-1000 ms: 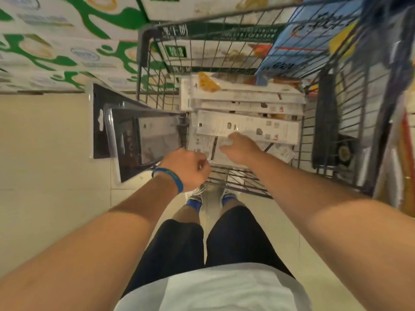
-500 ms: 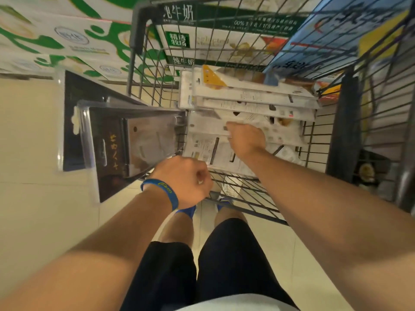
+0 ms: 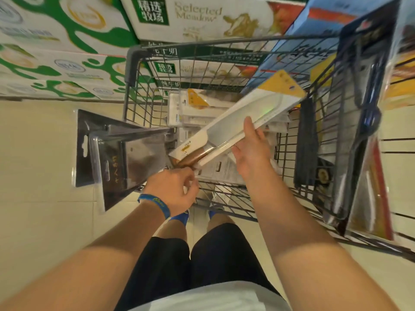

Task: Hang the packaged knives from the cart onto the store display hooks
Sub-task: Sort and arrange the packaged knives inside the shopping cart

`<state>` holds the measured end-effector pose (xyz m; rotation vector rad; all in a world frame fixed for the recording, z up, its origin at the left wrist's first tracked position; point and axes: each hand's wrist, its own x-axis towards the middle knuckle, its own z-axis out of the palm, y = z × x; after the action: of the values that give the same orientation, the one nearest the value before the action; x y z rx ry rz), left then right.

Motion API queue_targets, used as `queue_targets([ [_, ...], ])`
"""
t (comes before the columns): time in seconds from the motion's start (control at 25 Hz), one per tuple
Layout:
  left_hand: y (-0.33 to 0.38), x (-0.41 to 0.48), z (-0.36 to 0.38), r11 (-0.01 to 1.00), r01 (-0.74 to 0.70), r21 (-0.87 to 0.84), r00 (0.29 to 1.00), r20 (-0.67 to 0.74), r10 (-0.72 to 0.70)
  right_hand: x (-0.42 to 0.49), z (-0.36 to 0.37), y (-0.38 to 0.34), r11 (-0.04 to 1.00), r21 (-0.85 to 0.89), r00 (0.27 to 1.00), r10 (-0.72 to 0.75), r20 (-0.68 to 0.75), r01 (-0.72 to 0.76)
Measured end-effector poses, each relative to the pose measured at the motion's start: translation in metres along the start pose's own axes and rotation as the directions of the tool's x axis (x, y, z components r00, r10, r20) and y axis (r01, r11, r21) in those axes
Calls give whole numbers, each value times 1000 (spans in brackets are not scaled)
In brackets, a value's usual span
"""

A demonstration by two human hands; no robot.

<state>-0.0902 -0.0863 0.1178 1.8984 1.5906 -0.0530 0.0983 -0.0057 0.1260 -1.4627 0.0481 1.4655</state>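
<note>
My right hand (image 3: pixel 251 151) grips a white packaged knife (image 3: pixel 244 117) by its long edge and holds it tilted above the wire cart (image 3: pixel 132 63). The pack shows a wide blade, a wooden handle and a yellow hang tab pointing up and right. More white knife packs (image 3: pixel 190 108) lie stacked in the cart below it. My left hand (image 3: pixel 173 189), with a blue wristband, is curled at the cart's near-left corner and holds two dark packaged cleavers (image 3: pixel 125 158) that stick out to the left. Where its fingers meet those packs is hidden.
Dark knife packs (image 3: pixel 363 113) hang at the right edge beside the cart, blurred, in front of a slatted display wall (image 3: pixel 399 153). Green and white milk cartons (image 3: pixel 67 52) are stacked on the left and beyond the cart. A blue box (image 3: pixel 303 41) leans behind it. Pale floor tiles lie left.
My right hand has taken a white knife pack from the stack and lifted it up and to the right. My left hand stayed at the cart corner with the dark packs.
</note>
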Motion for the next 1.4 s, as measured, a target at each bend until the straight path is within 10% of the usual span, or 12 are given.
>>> queue_targets([
  [0.12,8,8,-11,970,146,-194,988,72,-135,7,-4,-2,991,111,995,78,-62,-71],
  [0.28,26,30,-33,986,-89,-139,888,-460,15,15,-13,-14,983,165,985,106,-138,-82],
  [0.36,35,56,-37,944,39,-329,915,-367,-165,23,-13,-19,996,-34,984,79,-157,-86],
  [0.44,49,83,-38,629,351,-694,915,112,-387,31,-10,-22,956,-283,996,61,-71,-79],
  [0.56,54,109,-25,-55,542,-839,812,539,-224,38,-8,-26,801,-598,994,50,97,18],
  [0.64,53,117,-13,-80,505,-859,822,508,-257,38,-12,-28,658,-749,992,28,126,76],
  [0.84,46,120,-4,213,340,-916,703,97,-705,24,-44,-32,435,-894,982,186,-34,-113],
  [1.04,56,138,-4,-265,77,-961,609,256,-751,27,-67,-35,746,-525,890,201,-409,-409],
  [1.4,71,205,7,-393,223,-892,624,440,-646,86,-9,-20,952,-297,968,-137,-210,71],
])
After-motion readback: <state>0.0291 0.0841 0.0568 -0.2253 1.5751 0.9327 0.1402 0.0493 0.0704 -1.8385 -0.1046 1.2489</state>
